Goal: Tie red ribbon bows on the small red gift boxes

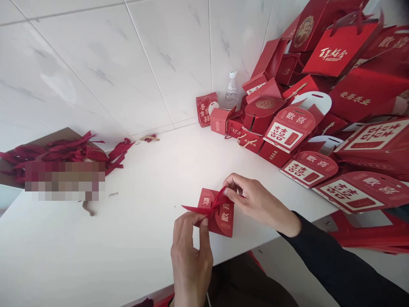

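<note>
A small red gift box (225,228) with pale lettering lies on the white table near its front edge. A red ribbon (200,209) crosses the top of the box, with one pointed end sticking out to the left. My left hand (193,243) pinches the ribbon between thumb and fingers at the near left side of the box. At the far right side, my right hand (246,194) pinches another part of the same ribbon. The fingers partly cover the ribbon, so how it is looped or knotted cannot be made out fully.
Many red gift boxes (284,130) and bags (341,47) are piled along the right and back right. A clear plastic bottle (231,91) stands by the tiled wall. Loose red ribbons (118,153) spill from a brown box (60,135) at the left, beside a blurred patch.
</note>
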Demonstrator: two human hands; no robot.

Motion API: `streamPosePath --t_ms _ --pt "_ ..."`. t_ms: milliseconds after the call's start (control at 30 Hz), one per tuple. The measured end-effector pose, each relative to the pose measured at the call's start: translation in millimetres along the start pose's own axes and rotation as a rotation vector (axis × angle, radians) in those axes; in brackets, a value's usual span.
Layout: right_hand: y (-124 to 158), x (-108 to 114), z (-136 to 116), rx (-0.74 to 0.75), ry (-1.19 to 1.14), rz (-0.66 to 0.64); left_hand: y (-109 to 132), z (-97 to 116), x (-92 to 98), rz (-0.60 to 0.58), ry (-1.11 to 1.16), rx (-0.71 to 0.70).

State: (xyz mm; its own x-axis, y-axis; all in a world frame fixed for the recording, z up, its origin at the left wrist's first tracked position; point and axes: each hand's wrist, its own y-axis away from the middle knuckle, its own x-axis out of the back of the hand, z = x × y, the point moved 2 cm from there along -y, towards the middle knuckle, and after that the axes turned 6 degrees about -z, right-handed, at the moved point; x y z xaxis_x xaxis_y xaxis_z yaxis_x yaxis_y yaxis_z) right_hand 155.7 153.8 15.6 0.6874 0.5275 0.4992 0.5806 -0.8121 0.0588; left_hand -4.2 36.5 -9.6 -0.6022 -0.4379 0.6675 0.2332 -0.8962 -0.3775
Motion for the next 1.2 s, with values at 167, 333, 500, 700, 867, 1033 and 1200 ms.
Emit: streamPosePath --t_ms 167,333,500,700,867,1033,1200 --pt "1 -2 0 -0.021 0.025 0.036 6 -4 2.0 -0.018 -0.046 -0.153" --pt "0 -3 -9 0.038 -0.091 -0.023 5 -2 0.2 0.009 -0.054 -0.23" --pt "-9 -3 -13 0.061 -0.124 -0.013 4 1 0.7 0.005 -0.019 -0.127" --pt "-13 -5 -7 -0.008 -0.139 0.044 10 -4 4.1 -0.065 0.037 0.025" --pt "-13 -4 -4 -0.017 -0.162 0.058 11 -5 2.6 -0.056 0.052 0.017" --pt "-15 -2 -2 -0.003 -0.24 0.029 9 -6 0.4 -0.033 0.019 -0.063" --pt "-15 -2 1 -0.026 -0.297 0.011 7 -9 0.5 -0.026 0.023 0.02"
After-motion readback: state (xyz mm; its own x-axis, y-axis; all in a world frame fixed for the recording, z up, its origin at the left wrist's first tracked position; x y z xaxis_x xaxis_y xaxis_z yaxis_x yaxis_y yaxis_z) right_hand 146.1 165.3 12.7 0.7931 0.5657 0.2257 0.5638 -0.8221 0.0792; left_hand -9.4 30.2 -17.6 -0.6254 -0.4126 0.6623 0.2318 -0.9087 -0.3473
